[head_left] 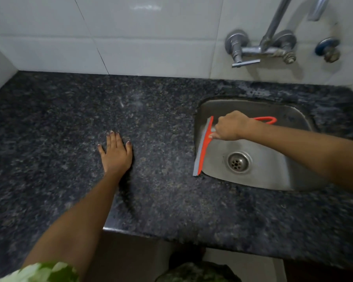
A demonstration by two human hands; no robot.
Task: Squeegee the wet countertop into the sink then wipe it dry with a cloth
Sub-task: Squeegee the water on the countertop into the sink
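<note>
Right now my right hand (229,126) is closed around the neck of the orange squeegee (205,145), just behind its blade, with the looped handle end sticking out past my wrist over the sink (253,180). Its grey blade runs along the sink's left edge, the near tip touching the counter (161,123) rim, the far end over the basin. My left hand (116,152) lies flat and open on the dark speckled counter, fingers spread, holding nothing, well apart from the squeegee. Behind the sink, a tap (261,47) is mounted on the white tiled wall (130,37). I cannot tell through the blur how wet the counter is.
</note>
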